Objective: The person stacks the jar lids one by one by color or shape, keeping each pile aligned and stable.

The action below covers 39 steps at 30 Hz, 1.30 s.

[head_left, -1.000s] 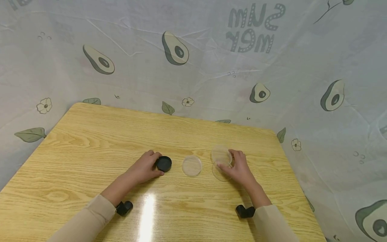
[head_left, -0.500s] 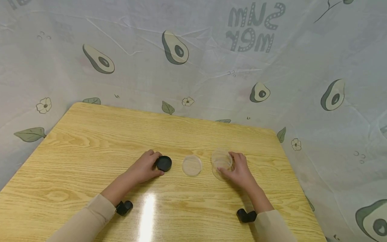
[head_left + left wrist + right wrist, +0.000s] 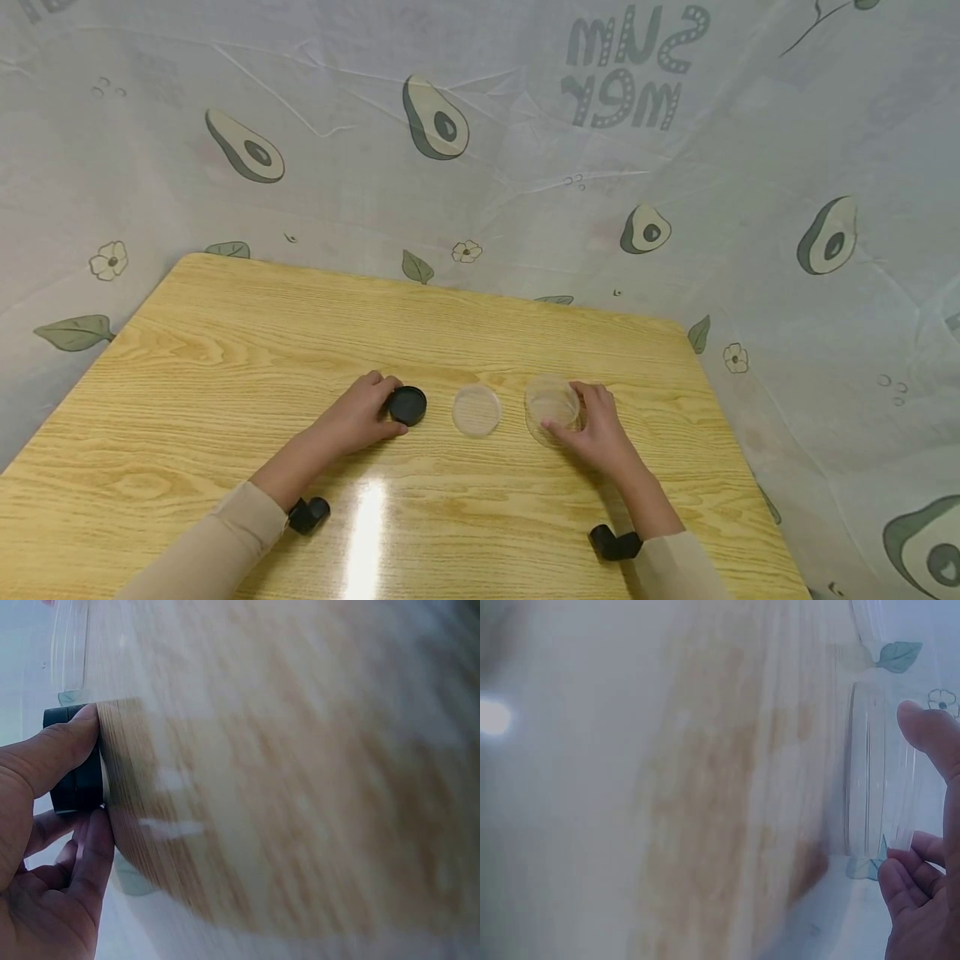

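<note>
My left hand [image 3: 365, 417] grips a small round black container [image 3: 408, 406] between thumb and fingers on the wooden table. In the left wrist view a seam runs around the side of this black container [image 3: 77, 761]. My right hand [image 3: 597, 429] pinches a clear round dish [image 3: 551, 390] by its sides. Beneath that sits another clear dish [image 3: 864, 772], wider in the right wrist view, with the pinched one stacked over or just above it; contact is hard to tell. Between the hands, a clear round dish [image 3: 476, 411] lies on the table.
The wooden table [image 3: 420, 333] reaches back to a hanging cloth [image 3: 337, 167] printed with avocados and leaves. Black wrist devices [image 3: 309, 516] sit at both cuffs. A bright glare streak [image 3: 363, 533] lies on the table's near part.
My right hand has come slightly nearer to me, bringing the pinched clear dish almost in line over the lower one. The left hand and the black container have stayed put.
</note>
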Each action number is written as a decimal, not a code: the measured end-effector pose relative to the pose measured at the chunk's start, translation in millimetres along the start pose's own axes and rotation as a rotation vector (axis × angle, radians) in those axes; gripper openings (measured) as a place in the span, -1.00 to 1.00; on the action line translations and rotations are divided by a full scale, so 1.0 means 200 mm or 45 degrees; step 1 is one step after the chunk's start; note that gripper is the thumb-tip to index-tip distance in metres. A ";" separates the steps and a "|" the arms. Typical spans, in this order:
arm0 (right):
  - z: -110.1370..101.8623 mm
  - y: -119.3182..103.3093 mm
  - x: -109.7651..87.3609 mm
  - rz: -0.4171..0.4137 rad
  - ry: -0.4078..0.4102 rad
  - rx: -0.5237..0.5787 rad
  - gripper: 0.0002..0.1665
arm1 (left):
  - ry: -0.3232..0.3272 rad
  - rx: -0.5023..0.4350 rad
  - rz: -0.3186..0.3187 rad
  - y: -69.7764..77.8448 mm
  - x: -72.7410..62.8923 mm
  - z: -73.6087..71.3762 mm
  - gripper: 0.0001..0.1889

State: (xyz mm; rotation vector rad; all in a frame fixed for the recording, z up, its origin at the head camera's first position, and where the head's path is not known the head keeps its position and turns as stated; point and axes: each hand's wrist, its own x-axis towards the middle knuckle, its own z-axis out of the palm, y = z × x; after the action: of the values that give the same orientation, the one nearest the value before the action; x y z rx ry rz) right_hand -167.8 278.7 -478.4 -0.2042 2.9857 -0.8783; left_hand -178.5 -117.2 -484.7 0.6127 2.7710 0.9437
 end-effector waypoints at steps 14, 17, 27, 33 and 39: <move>0.01 0.01 -0.07 0.003 0.036 0.014 -0.02 | 0.005 -0.006 0.012 0.00 0.00 0.00 -0.45; 0.01 0.00 -0.08 -0.002 0.037 0.014 -0.02 | 0.005 -0.002 0.013 0.00 0.00 0.00 -0.45; 0.01 0.01 -0.10 0.001 0.025 0.009 -0.01 | 0.006 0.008 0.008 -0.01 0.01 0.01 -0.44; 0.02 0.02 -0.11 0.008 0.008 -0.010 0.01 | 0.012 0.007 0.017 -0.01 0.00 0.01 -0.44; 0.02 0.02 -0.11 -0.012 0.022 -0.014 0.01 | 0.010 0.001 0.011 -0.01 0.00 0.01 -0.43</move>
State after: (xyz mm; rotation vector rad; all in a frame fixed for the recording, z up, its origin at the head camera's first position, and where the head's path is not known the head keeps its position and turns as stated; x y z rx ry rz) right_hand -145.8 283.1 -484.8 -0.2126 3.0090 -0.8688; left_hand -179.1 -117.8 -487.3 0.6232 2.7778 0.9488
